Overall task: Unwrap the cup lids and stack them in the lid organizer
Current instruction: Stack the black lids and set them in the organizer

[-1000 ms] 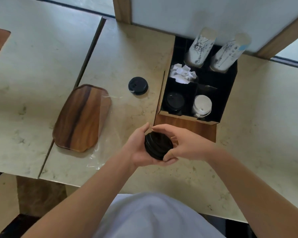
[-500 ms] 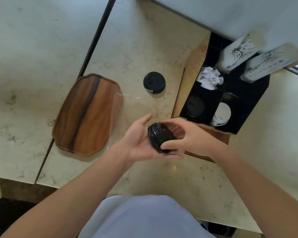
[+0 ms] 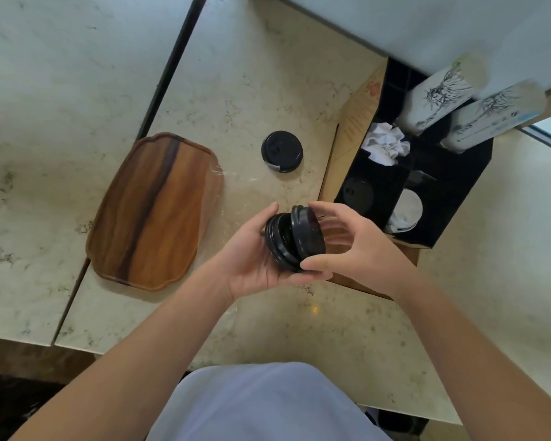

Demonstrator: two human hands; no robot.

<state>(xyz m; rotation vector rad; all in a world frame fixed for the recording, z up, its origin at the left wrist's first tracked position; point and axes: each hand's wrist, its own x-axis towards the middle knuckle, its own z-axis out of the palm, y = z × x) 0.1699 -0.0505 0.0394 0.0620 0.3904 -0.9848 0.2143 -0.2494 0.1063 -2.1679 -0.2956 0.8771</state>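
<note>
Both hands grip a black lid stack (image 3: pixel 291 241); the organizer (image 3: pixel 458 198) holds black lids (image 3: pixel 358 195) and white lids (image 3: pixel 409 210).

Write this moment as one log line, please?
left hand: cradles black lid stack | right hand: fingers tilt top lid off | organizer: black, white lids inside | loose lid: on counter

A wooden tray (image 3: pixel 153 211) lies left on the counter (image 3: pixel 242 90), a single lid (image 3: pixel 282 151) right of it, the lid organizer (image 3: pixel 407 173) (lids inside) farther right.
</note>
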